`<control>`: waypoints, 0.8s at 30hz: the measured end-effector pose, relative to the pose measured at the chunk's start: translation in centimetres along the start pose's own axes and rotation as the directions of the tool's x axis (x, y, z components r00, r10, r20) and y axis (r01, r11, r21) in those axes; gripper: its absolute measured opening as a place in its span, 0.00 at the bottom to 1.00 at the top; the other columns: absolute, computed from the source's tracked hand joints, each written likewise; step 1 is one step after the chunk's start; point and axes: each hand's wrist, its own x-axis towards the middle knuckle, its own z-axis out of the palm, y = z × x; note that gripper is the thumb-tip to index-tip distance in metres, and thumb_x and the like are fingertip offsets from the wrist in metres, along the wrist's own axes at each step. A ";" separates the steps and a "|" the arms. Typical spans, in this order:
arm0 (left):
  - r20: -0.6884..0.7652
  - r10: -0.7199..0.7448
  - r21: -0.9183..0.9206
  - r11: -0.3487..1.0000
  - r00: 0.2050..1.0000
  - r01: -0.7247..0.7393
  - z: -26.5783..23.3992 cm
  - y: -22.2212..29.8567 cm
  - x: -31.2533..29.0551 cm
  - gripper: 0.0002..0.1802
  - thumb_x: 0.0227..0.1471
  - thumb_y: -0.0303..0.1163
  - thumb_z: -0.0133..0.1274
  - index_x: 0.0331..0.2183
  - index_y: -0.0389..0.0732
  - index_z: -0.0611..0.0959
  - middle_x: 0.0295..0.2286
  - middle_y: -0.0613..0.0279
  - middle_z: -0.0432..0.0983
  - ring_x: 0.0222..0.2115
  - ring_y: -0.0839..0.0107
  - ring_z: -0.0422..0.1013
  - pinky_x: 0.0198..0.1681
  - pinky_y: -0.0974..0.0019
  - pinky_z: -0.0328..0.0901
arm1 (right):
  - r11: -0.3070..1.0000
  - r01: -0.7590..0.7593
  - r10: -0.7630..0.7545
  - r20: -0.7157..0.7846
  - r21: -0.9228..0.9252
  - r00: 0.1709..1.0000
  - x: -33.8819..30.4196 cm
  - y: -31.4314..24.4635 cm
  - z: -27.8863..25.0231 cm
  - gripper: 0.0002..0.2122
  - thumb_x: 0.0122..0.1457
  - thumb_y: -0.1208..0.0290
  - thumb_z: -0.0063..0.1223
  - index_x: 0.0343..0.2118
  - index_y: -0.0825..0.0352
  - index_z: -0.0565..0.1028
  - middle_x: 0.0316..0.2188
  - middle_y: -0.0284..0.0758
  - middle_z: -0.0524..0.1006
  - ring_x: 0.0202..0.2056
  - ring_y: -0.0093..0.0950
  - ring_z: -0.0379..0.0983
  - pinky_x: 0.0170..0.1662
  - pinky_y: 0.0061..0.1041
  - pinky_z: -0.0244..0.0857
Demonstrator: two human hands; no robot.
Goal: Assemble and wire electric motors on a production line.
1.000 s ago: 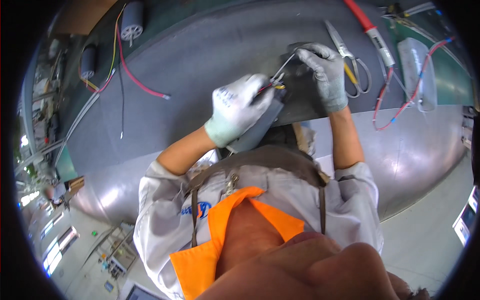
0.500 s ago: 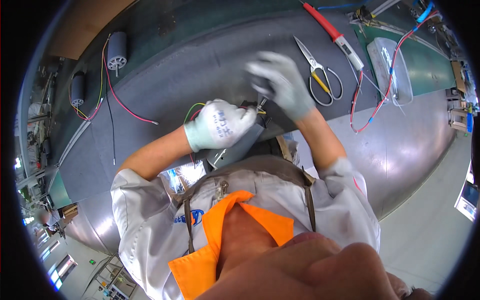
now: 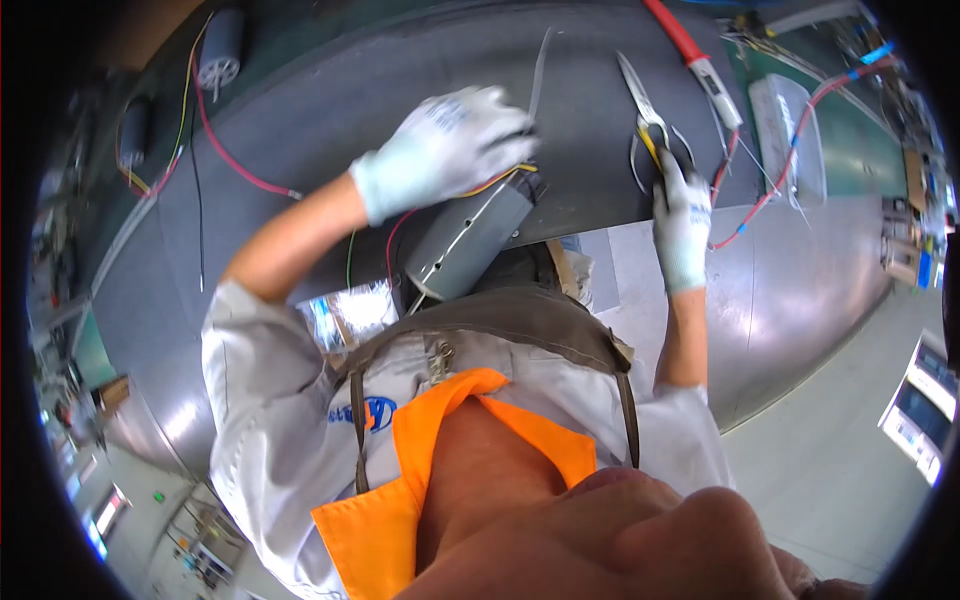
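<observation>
My left hand [image 3: 450,145], in a white glove, is above the end of a grey cylindrical motor [image 3: 470,240], its fingers curled together and a little blurred. A thin pale strip like a cable tie [image 3: 541,75] stands up from those fingertips. Yellow wire [image 3: 500,180] runs just under the fingers along the motor, which lies tilted at the table's near edge. To the right, my gloved right hand [image 3: 684,225] has its fingers closed on the handles of scissors [image 3: 645,105] with a yellow grip; their blades point away from me. The glove partly hides the handles.
Two more motors [image 3: 220,50] with loose wires lie at the far left. A red and white pen-shaped tool [image 3: 712,85] with a cord lies beyond the scissors, beside a translucent tray [image 3: 775,125] of thin strips. The dark mat [image 3: 330,130] covers the table.
My right hand has left the motor's wire end and moved right onto the scissors' handles. My left hand has shifted slightly up, showing more of the motor and the upright strip.
</observation>
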 end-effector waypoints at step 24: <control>0.455 -0.584 -0.881 -0.186 0.673 0.434 0.2 -3.6 -1.4 0.20 0.61 0.43 0.52 0.44 0.37 0.82 0.38 0.57 0.79 0.39 0.69 0.75 0.44 0.60 0.71 | 0.891 0.211 -0.425 0.576 0.402 0.698 5.3 -7.6 -7.3 0.32 0.50 0.57 0.68 0.54 0.70 0.70 0.41 0.51 0.77 0.42 0.48 0.75 0.44 0.40 0.69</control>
